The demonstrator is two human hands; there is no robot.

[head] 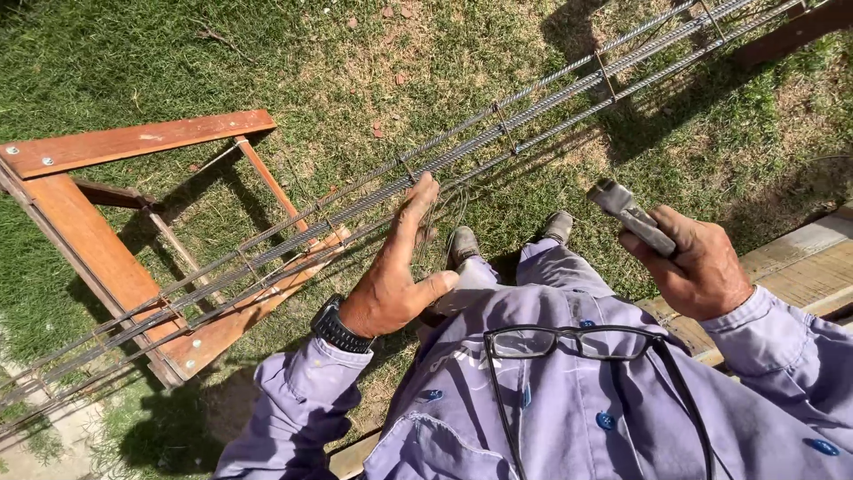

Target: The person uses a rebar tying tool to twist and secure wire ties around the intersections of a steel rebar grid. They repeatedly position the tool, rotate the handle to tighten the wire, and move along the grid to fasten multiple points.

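The left hand (391,284) reaches forward with its fingers (419,197) stretched out and loose, the fingertips touching the rebar cage (462,147), a long bundle of ribbed steel bars bound by thin wire stirrups that runs diagonally from the lower left to the upper right. The left hand grips nothing; it only rests against the nearest bars where a few strands of loose tie wire (451,206) hang down just beside the fingertips. A dark wristwatch (336,327) sits on that wrist above a lilac shirt sleeve (293,404). The right hand (697,262) is held up well apart from the bars, its fingers clenched around the handles of a pair of grey metal pincers (629,213), whose head points up and to the left. The cage lies across a reddish wooden trestle (98,253) at the left, resting on its near rail, and it passes over another dark wooden support (791,34) at the upper right corner. Below everything is the grass (373,62), patchy and dry in places. Two grey shoes (462,244) stand on the grass just under the bars. A pair of black-framed glasses (569,342) hangs on the shirt front, and a pale wooden plank (804,262) lies at the right edge behind the right arm.
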